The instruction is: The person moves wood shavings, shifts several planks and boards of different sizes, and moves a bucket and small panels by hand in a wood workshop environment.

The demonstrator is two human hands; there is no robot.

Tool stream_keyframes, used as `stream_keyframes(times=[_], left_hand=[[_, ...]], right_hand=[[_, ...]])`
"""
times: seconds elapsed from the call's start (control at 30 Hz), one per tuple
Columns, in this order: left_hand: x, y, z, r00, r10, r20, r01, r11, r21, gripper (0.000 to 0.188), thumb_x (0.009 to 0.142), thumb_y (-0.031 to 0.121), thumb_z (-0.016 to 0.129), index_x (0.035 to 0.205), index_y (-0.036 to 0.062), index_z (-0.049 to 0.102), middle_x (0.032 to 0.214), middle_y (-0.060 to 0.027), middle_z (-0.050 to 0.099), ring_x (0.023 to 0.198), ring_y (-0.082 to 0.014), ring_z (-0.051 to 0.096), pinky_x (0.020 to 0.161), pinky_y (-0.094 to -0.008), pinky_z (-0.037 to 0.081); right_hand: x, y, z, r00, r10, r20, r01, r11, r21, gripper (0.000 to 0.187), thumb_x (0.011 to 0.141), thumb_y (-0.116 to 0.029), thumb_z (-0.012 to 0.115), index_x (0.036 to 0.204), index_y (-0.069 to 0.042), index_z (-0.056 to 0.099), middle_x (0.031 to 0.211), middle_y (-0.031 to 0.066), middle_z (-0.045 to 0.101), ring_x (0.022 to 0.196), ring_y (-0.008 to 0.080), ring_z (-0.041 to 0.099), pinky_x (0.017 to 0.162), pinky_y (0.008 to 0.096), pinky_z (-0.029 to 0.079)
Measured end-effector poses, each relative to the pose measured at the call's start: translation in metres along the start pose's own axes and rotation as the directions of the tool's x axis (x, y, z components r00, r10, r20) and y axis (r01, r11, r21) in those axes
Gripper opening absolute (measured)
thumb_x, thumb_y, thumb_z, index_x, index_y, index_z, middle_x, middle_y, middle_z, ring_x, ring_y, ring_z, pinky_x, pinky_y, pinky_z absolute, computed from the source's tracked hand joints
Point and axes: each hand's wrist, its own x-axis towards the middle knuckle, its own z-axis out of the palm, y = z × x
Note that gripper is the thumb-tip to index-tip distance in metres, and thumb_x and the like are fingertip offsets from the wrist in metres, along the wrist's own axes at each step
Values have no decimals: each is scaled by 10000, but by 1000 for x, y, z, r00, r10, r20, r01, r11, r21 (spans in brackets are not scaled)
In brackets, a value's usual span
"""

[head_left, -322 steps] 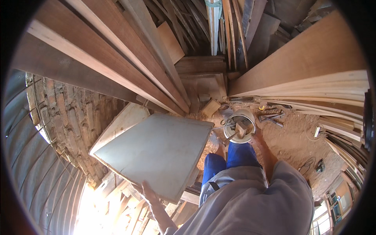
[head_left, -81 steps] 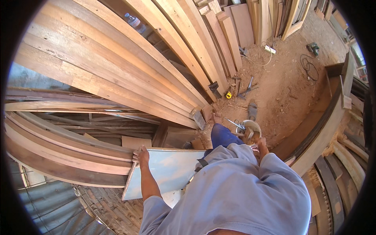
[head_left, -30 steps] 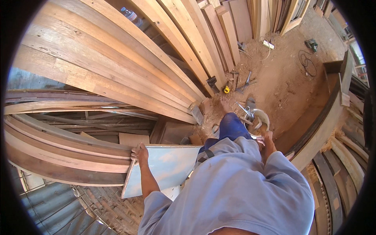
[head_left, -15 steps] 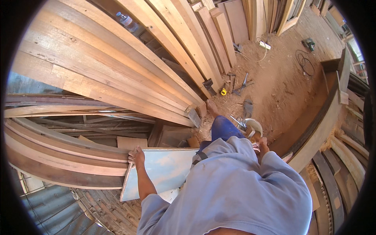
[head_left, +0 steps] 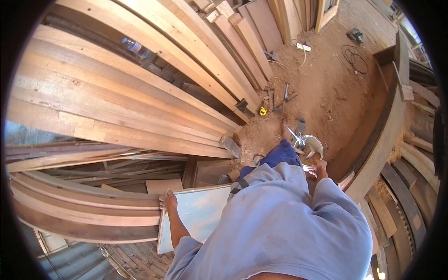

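Note:
A wide pale blue, glossy panel with a thin wooden edge is held across the front of my body. At its left end, the fingers of my left hand are curled round the upper corner. My right hand is closed on a pale edge that lines up with the panel's far side. My grey shirt hides the panel's middle. Just beyond my right hand stands a white bucket, with silver-handled pliers or shears and wood pieces in it.
Long planks lie stacked at left, with curved timbers nearer me. A water bottle rests between boards. On the sawdusty floor are a yellow tape measure, a power strip and a corded tool. A long wooden beam bounds the right.
The whole view has shifted a little. My right hand has moved slightly right, and more of the bucket shows. Both hands keep their hold.

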Motion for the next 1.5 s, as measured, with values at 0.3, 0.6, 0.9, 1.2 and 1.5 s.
stream_keyframes(times=[0.3, 0.6, 0.9, 1.2, 1.5], left_hand=[[1, -11, 5, 999, 14, 36, -18, 994, 111, 868, 889, 664, 314, 1315, -92, 336, 1333, -299, 369, 1277, -431, 310, 1051, -560, 203], [4, -10, 13, 997, -47, -62, 53, 992, 111, 855, 900, 651, 309, 1280, -111, 381, 1310, -240, 411, 1271, -439, 316, 1063, -535, 194], [9, -10, 17, 999, -14, -29, 18, 993, 117, 804, 898, 654, 305, 1328, -14, 423, 1353, -237, 388, 1293, -400, 324, 1072, -520, 219], [1, -7, 0, 999, 37, 35, -39, 998, 48, 815, 895, 629, 368, 1361, -40, 365, 1391, -301, 324, 1305, -426, 310, 1077, -506, 257], [-6, 10, -3, 991, -133, 12, 133, 991, 30, 910, 851, 690, 380, 1403, -27, 279, 1400, -283, 316, 1327, -425, 270, 1074, -530, 241]], right_hand=[[-47, 26, -60, 998, 41, -50, -38, 998, 48, 401, 865, -122, 550, 1211, 67, 475, 1036, 287, 616, 884, 440, 657, 756, 543, 547], [-79, 50, -64, 989, 80, -127, -87, 995, -52, 182, 788, -39, 551, 924, 68, 609, 779, 200, 638, 663, 341, 657, 496, 450, 513], [-73, 67, -81, 978, 135, -160, -105, 977, 186, 155, 780, 19, 550, 919, 66, 599, 812, 175, 623, 664, 310, 655, 504, 451, 523], [-39, 69, -90, 983, 148, -105, -119, 962, 244, 209, 828, 1, 479, 1016, 31, 566, 889, 201, 653, 714, 342, 677, 595, 497, 566], [-41, 42, -91, 989, 85, -119, -40, 939, 341, 257, 863, -88, 495, 1074, 51, 547, 841, 213, 639, 679, 321, 669, 552, 460, 543]])
